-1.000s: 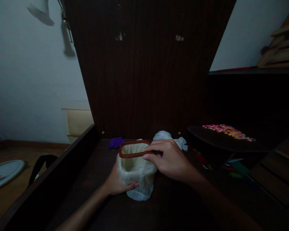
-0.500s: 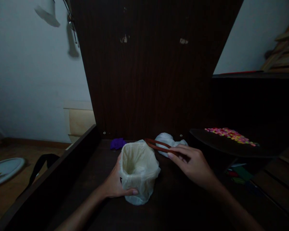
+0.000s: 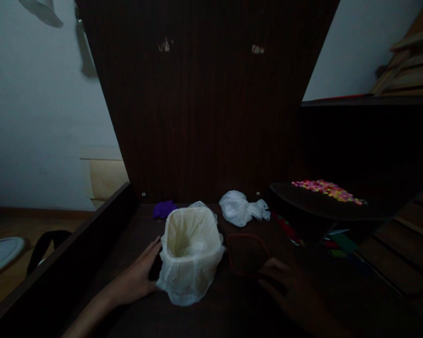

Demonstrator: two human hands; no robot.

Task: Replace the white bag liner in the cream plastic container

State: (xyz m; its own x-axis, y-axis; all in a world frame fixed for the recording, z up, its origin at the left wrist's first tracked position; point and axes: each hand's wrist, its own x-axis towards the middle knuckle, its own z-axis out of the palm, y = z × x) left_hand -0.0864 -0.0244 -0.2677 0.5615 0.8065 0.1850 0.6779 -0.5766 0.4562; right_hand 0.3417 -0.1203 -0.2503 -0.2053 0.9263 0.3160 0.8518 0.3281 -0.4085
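Note:
A small bin (image 3: pixel 192 277) lined with a thin white plastic bag stands upright on the dark surface, its mouth facing up. The bag is folded over the rim and hangs down outside. My left hand (image 3: pixel 137 277) is at the bin's left side, fingers and thumb apart, the thumb reaching the bag's edge. To the right, a brown rounded-square ring (image 3: pixel 230 256), like a bin rim, lies low and nearly flat near the surface. My right hand (image 3: pixel 292 291), dim in shadow, pinches the ring's near right corner.
Behind the bin lie a purple folded piece (image 3: pixel 164 209) and a knotted white plastic bag (image 3: pixel 238 207). A dark shelf (image 3: pixel 303 205) at right bears many small coloured pieces (image 3: pixel 329 190). A raised board edge (image 3: pixel 66 253) runs along the left; a dark panel (image 3: pixel 204 117) stands behind.
My right hand has brought the brown ring down from beside the bin's rim to the surface at right. My left hand's grip on the bin has loosened. The view has shifted slightly.

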